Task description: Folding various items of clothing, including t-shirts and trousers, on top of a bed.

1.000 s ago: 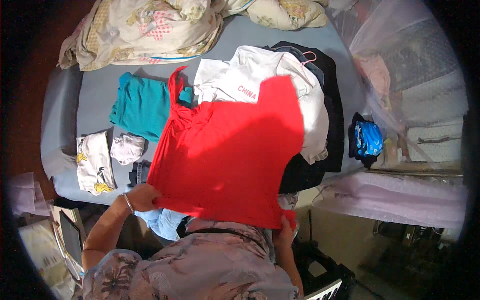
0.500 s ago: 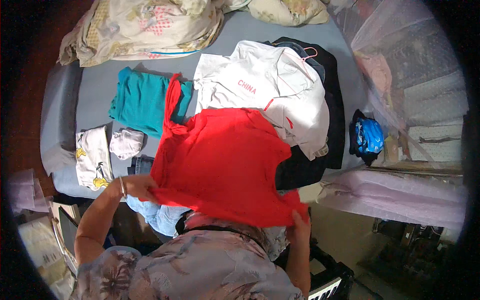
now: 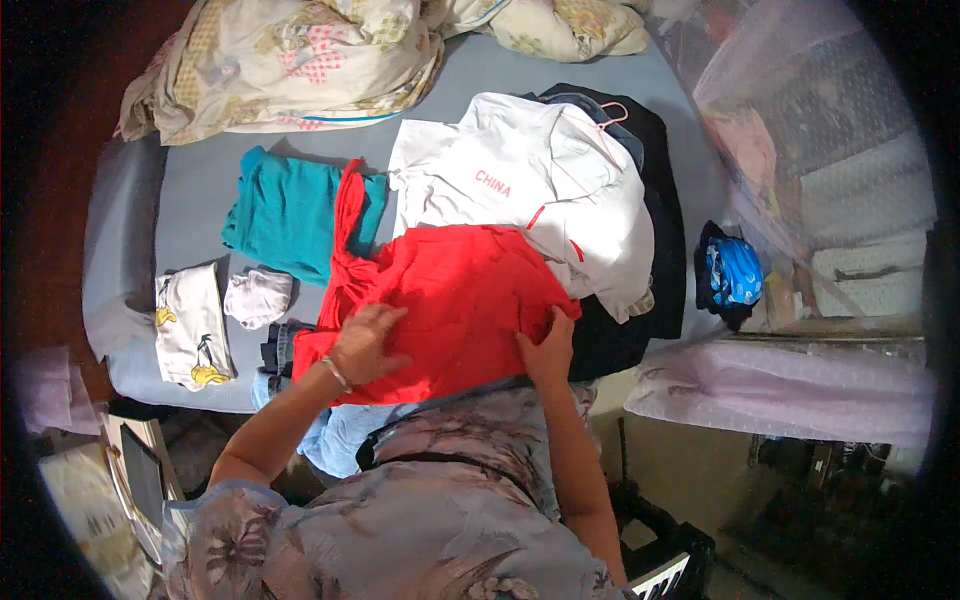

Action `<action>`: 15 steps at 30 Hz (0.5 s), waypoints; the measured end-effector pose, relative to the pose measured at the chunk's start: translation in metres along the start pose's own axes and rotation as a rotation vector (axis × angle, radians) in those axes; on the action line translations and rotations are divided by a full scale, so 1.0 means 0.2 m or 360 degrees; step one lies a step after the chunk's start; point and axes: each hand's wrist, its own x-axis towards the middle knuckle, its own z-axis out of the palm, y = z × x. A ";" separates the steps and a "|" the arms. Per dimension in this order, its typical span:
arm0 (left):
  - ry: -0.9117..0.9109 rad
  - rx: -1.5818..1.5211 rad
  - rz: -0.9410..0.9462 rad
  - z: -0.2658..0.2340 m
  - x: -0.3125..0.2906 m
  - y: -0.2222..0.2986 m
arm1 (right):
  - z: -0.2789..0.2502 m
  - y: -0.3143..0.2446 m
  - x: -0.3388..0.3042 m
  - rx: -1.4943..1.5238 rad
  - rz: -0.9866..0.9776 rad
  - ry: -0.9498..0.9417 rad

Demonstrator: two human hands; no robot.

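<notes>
A red shirt (image 3: 450, 280) lies on the bed in front of me, its near part folded up from the edge. A narrow red strip of it stretches up at the left, over the teal folded garment (image 3: 285, 215). My left hand (image 3: 368, 345) rests on the shirt's left side with fingers spread. At its right edge my right hand (image 3: 548, 352) touches the cloth, thumb and fingers apart. A white shirt (image 3: 500, 160) with red lettering lies beyond the red one, on a black garment (image 3: 665, 210). Pale blue denim (image 3: 340, 440) hangs under the red shirt at the bed's near edge.
A folded white cloth with yellow bird prints (image 3: 193, 330) and a small pale bundle (image 3: 258, 297) lie at left. A blue and black bundle (image 3: 735, 270) sits far right, near the mosquito net (image 3: 770, 100). Patterned bedding (image 3: 290, 70) is heaped at the back.
The red shirt's near edge has come down onto the bed and lies folded. Both hands have let go of its corners and moved forward and inward onto the cloth.
</notes>
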 end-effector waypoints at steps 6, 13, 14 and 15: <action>-0.0428 0.0005 -0.0252 0.08 0.05 -0.06 | -0.06 0.17 -0.16 -0.0184 0.0229 -0.0463; -0.1205 -0.0246 0.0011 -0.06 0.02 -0.09 | -0.19 0.23 -0.40 0.0036 0.0209 -0.1022; -0.1042 -0.0306 -0.0001 -0.04 0.05 -0.06 | -0.19 0.21 -0.40 0.0384 0.0378 -0.0768; -0.0857 -0.0372 -0.0134 -0.01 0.08 -0.03 | -0.18 0.19 -0.39 0.0760 0.0559 -0.0514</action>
